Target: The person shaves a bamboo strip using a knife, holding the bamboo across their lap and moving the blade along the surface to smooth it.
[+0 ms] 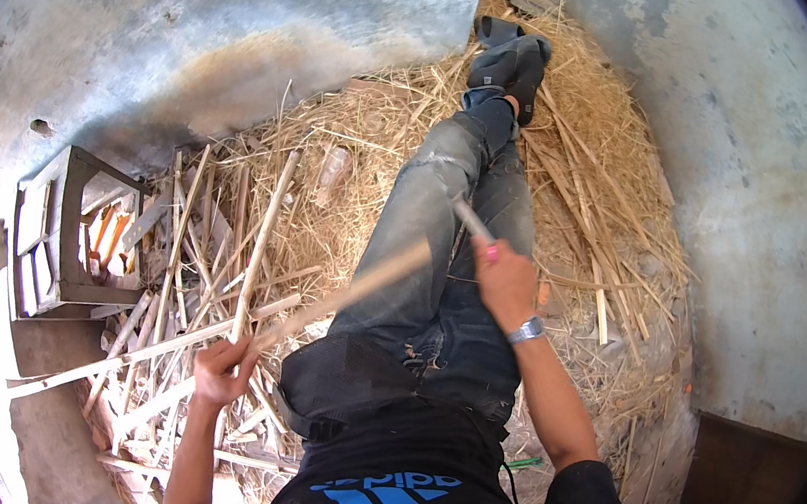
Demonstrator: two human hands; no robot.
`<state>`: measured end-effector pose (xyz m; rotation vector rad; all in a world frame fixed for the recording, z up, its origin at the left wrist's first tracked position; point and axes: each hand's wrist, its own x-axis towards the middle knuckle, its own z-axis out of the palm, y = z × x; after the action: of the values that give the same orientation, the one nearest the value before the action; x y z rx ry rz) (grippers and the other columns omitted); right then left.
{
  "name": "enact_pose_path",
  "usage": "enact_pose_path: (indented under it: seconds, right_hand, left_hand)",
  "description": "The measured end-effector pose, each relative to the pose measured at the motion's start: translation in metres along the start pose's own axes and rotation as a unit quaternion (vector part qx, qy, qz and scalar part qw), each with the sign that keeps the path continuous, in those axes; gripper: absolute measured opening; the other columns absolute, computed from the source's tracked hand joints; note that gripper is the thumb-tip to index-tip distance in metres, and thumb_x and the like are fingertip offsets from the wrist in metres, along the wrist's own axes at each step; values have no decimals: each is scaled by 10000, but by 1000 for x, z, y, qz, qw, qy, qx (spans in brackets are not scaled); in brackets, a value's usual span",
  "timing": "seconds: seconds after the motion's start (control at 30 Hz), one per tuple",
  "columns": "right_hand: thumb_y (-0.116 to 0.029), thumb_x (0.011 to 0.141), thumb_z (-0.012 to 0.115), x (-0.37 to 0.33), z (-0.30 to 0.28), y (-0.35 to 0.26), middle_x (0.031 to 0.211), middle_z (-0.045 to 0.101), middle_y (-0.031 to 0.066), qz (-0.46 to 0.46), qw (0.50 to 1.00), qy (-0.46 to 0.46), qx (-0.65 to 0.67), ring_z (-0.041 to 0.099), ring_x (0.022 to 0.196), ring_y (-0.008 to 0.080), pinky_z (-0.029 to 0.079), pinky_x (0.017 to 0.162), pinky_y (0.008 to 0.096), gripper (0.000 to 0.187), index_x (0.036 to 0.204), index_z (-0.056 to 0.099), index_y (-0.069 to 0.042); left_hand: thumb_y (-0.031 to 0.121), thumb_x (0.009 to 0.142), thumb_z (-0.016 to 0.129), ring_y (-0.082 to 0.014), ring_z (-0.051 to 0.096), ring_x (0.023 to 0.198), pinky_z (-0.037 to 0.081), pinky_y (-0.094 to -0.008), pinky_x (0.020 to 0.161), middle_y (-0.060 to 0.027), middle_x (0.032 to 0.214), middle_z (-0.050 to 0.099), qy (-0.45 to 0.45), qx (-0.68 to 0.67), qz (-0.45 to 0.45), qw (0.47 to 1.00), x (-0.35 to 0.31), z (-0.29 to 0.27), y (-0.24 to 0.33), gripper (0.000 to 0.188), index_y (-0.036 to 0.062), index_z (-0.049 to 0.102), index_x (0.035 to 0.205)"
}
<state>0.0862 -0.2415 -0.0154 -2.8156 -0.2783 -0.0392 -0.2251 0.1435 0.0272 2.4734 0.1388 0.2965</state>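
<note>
My left hand (223, 371) is closed around a long pale strip (349, 288) of bamboo or wood at the lower left. The strip slants up across my thighs, and its far part is smeared by motion. Over my legs, my right hand (505, 285) is wrapped around a short tool that looks like a knife. Its straight grey part (473, 219) points up and to the left, and something pink shows by my fingers. The tool and the strip appear apart. A wristwatch sits on my right wrist.
My outstretched legs (406, 212) lie over shavings (603, 105). Cut strips (267, 235) pile up on the left beside an open-framed box (73, 232). More long strips (587, 194) lie to the right of my legs. Worn walls (753, 194) rise around, and a brown panel (748, 486) stands lower right.
</note>
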Motion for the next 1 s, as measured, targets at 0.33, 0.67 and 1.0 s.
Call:
enact_pose_path:
  seconds: [0.33,0.67,1.0]
  right_hand:
    - [-469,1061,578,5,-59,-10,625,565,237,-8,961,9,276,578,589,460,410,548,518,545,744,597,-26]
    - [-543,1033,572,-31,-16,-71,629,644,239,-99,977,-113,154,665,633,471,526,588,569,564,796,684,-44]
    - [-579,1031,551,-7,6,-48,610,639,219,-115,987,-51,102,666,618,464,523,560,560,576,778,668,-75]
  left_hand:
    - [131,960,744,-88,556,619,436,-302,558,-97,645,621,-69,-143,-192,969,54,37,61,261,-46,763,1151]
    - [255,979,745,-158,710,746,539,-308,713,-261,864,754,-71,-154,-161,972,126,99,97,406,-82,722,1203]
    - [211,1003,728,-75,630,760,533,-299,714,-199,841,762,-127,-158,-238,950,80,60,77,365,-117,720,1163]
